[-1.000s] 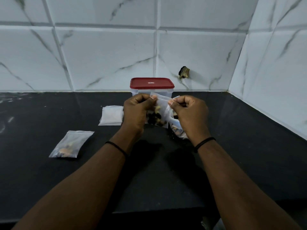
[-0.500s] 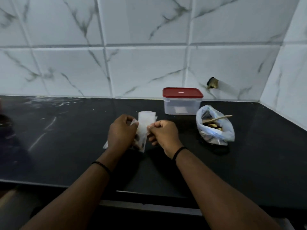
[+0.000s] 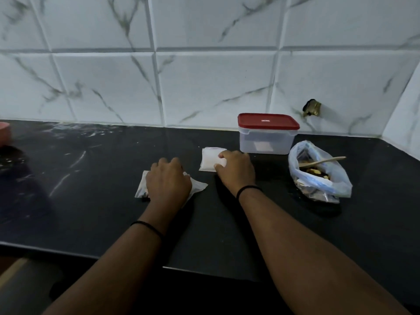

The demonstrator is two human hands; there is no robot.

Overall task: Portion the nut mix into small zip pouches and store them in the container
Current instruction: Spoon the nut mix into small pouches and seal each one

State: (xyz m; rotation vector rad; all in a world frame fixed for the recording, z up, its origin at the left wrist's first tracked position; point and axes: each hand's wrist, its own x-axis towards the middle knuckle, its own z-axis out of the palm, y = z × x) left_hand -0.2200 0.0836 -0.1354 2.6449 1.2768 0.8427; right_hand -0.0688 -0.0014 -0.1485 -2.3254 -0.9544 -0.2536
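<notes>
My left hand [image 3: 168,181] lies palm down on a filled zip pouch [image 3: 197,188] on the black counter, fingers curled over it. A second filled pouch [image 3: 140,189] sticks out under the hand's left side. My right hand [image 3: 236,170] pinches the right edge of a small stack of empty white pouches [image 3: 209,158]. Behind it stands the clear container [image 3: 267,142] with its red lid [image 3: 268,121] on. The open plastic bag of nut mix [image 3: 320,180] sits to the right with a wooden spoon [image 3: 325,160] in it.
The black counter [image 3: 91,189] runs to a tiled wall at the back and right. Its front edge crosses the lower part of the view. A pink object [image 3: 4,133] shows at the far left edge.
Both hands lowered the filled pouch from mid-air to the counter at the left. My right hand let go of it and moved to the stack of empty pouches. The view swung left.
</notes>
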